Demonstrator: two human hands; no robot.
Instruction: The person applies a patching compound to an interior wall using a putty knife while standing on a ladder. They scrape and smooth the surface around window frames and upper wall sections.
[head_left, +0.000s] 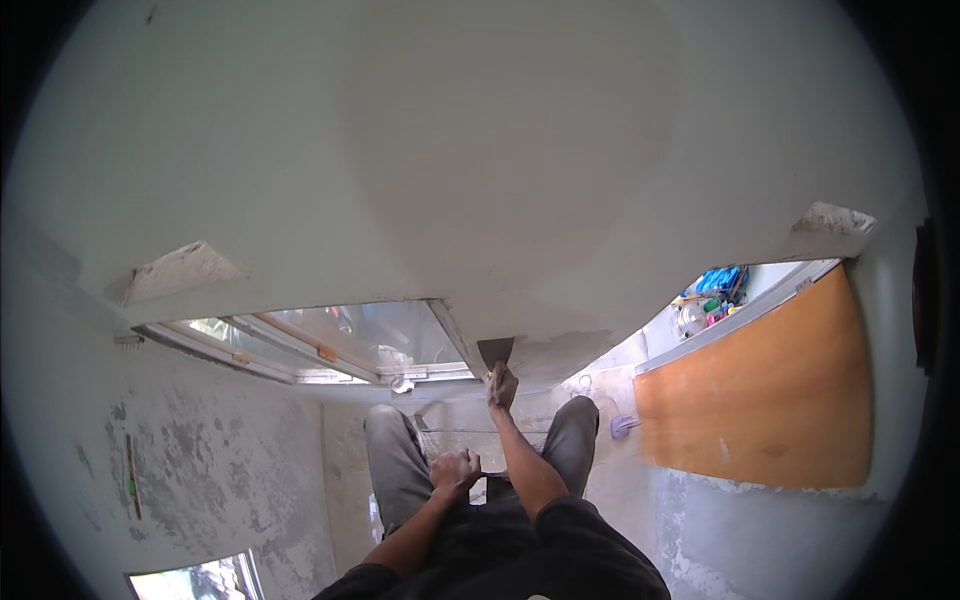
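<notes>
My right hand point(501, 386) grips a putty knife, whose wide dark blade point(497, 348) lies against the pale wall point(510, 190) on the strip between the window and the doorway. A damp-looking patch of fresh coating shows around the blade. My left hand point(456, 470) is closed low down between my bent knees, at my lap; what it holds, if anything, is hard to make out against the dark clothing.
A framed glass window point(350, 330) is at the left, an open orange door point(755, 390) at the right, with jumbled items point(715, 295) beyond. A purple object point(620, 427) sits by the door. The side wall point(210, 440) is patchy, with a small bright opening point(190, 580).
</notes>
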